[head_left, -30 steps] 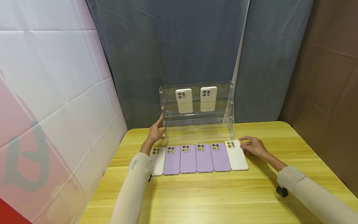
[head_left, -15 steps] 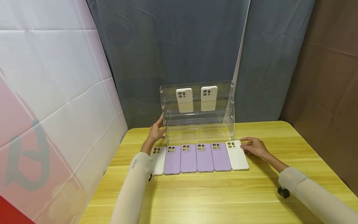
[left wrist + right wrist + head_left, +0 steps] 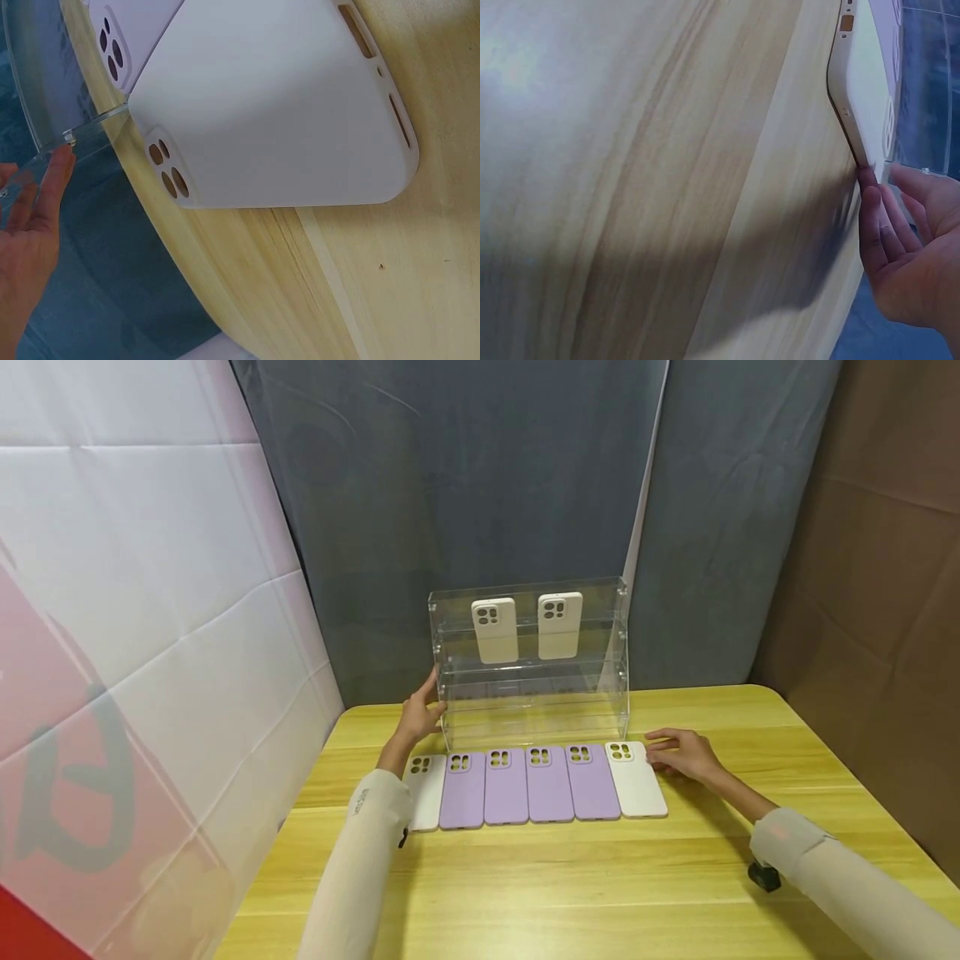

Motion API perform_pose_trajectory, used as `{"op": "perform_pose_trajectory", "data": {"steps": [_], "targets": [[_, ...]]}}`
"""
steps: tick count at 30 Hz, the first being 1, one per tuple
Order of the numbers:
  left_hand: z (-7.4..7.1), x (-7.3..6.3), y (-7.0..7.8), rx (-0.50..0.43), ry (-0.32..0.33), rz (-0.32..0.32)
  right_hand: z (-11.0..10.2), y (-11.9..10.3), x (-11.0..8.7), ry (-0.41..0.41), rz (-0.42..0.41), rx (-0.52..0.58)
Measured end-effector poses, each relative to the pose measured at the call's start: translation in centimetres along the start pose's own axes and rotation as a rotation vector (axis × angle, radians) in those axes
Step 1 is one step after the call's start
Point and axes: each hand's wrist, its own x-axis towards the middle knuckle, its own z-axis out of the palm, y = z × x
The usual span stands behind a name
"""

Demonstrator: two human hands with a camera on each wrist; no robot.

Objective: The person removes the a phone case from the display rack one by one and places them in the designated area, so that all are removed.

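Observation:
My left hand (image 3: 417, 717) holds the left side of a clear acrylic display stand (image 3: 534, 693); in the left wrist view its fingers (image 3: 56, 176) meet the panel edge. My right hand (image 3: 684, 755) pinches the upper right corner of a white phone case (image 3: 637, 785), at the right end of a row lying flat on the table. In the right wrist view the fingertips (image 3: 867, 180) are at that case's edge. Several purple phone cases (image 3: 506, 789) fill the middle of the row. Another white phone case (image 3: 425, 793) lies at the left end, nearest my left forearm.
Two white phone cases, one on the left (image 3: 495, 635) and one on the right (image 3: 558, 631), stand upright on the stand's top tier. The wooden table (image 3: 570, 893) is backed by a grey curtain (image 3: 510, 485). White fabric hangs left, brown fabric right.
The upper end of the right-hand white case has shifted slightly toward me, closer in line with the purple cases. My right hand has moved marginally right; the left keeps its place on the stand.

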Motion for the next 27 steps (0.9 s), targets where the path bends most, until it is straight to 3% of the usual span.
{"op": "perform_pose_trajectory", "data": {"steps": [9, 27], "targets": [[-0.1, -0.1, 0.2, 0.011, 0.011, 0.006, -0.3, -0.8, 0.6, -0.004, -0.033, 0.017], [0.0, 0.0, 0.0, 0.012, 0.004, -0.006, -1.8, -5.7, 3.1, 0.038, -0.108, -0.065]]}}
